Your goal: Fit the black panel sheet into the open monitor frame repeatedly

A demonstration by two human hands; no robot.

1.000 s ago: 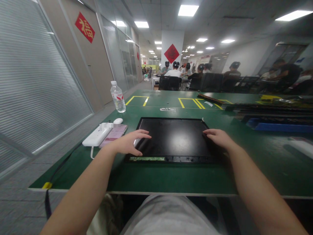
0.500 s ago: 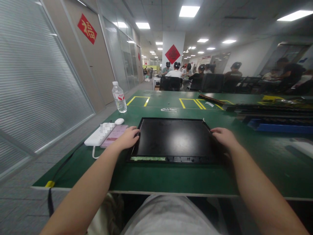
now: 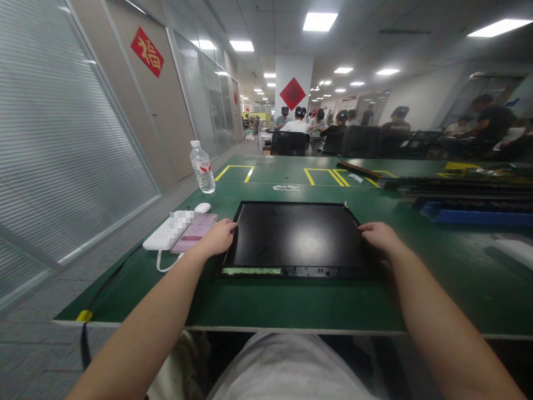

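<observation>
A black display panel (image 3: 295, 233) lies face up on the green table (image 3: 291, 305) in front of me. A green strip (image 3: 252, 271) runs along the left part of its near edge. My left hand (image 3: 220, 236) grips the panel's left edge, thumb and fingers closed on the frame. On the opposite side, my right hand (image 3: 378, 235) has its fingers closed on the right edge; its lower fingers are hidden. Just left of my left hand are a phone (image 3: 195, 232) with a lit pink screen and a white power bank (image 3: 164, 236) with a white cable.
A water bottle (image 3: 203, 169) stands at the back left, near a small white rounded object (image 3: 202, 208). Yellow tape outlines (image 3: 310, 176) mark the table's far side. Long dark strips and a blue channel piece (image 3: 474, 215) lie at the right. Several people sit at tables beyond.
The panel stays in place with both hands on its sides. My fingers on both edges have drawn in slightly. The view has shifted a little.
</observation>
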